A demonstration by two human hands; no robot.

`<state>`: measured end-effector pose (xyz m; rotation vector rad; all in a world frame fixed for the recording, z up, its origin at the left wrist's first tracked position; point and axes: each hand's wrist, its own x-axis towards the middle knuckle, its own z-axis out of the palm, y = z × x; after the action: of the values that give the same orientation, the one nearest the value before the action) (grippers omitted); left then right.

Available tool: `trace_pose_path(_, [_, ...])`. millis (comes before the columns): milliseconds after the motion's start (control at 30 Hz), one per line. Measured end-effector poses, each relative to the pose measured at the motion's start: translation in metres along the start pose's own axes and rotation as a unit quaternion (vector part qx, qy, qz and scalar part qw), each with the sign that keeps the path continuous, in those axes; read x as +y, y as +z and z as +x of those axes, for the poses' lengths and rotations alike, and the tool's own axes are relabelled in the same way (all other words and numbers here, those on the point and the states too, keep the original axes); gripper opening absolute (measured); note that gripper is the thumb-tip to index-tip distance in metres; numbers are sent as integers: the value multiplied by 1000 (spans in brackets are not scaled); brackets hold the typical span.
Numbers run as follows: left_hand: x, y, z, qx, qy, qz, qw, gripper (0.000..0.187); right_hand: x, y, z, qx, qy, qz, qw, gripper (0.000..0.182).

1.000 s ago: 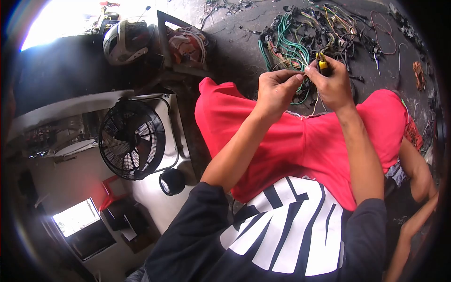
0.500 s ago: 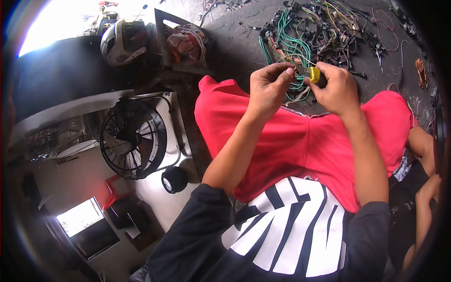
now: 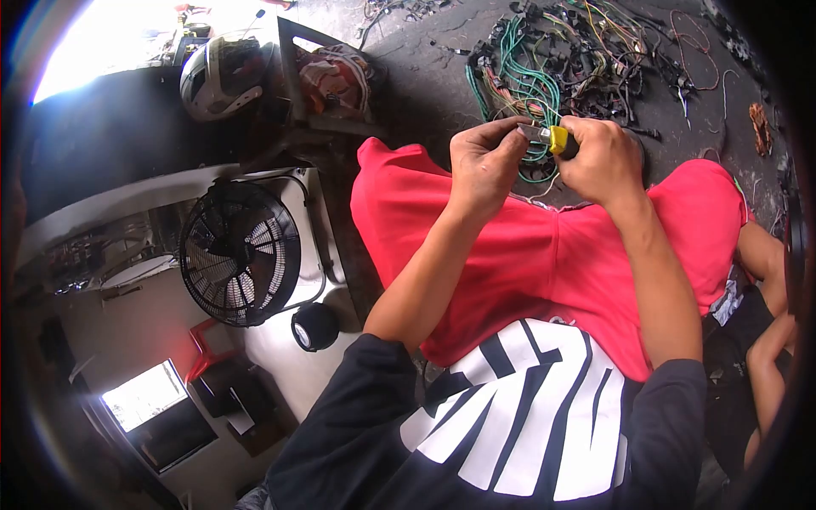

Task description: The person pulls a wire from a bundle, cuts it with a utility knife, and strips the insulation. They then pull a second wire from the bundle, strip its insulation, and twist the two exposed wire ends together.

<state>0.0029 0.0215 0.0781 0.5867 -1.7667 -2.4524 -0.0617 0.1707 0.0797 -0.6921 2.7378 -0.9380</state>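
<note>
I see a rough repair workshop, likely for motorbikes: at twelve o'clock a tangle of wiring harnesses (image 3: 578, 59) sprawls on the stained concrete floor (image 3: 425, 85), at ten o'clock sits a helmet (image 3: 223, 75), and at nine o'clock a black fan (image 3: 240, 252).

You wear a black T-shirt (image 3: 527, 425) with short sleeves — each ends just above the elbow, leaving both forearms bare. Bold white block lettering (image 3: 518, 408) runs across its chest in thick slanted strokes. Below it come bright red shorts (image 3: 544, 246) — loose, creased, covering both thighs. Your left hand (image 3: 484, 166) and right hand (image 3: 599, 161) are bare: no gloves, rings or watch visible.
</note>
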Motion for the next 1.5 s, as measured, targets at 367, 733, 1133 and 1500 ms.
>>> trace_pose_path(367, [4,-6,-8,8,22,106,994,16,42,-8,22,76,223,284,929,18])
trace_pose_path(733, [2,-4,-1,-21,-40,-19,999,15,11,-4,3,-8,11,409,912,13])
trace_pose_path(1133, [1,1,-3,-77,-24,86,993,16,14,-1,0,-113,46,525,842,7])
trace_pose_path(1500, [-5,0,-2,-110,1,43,993,15,12,-9,-6,-187,140,647,726,13])
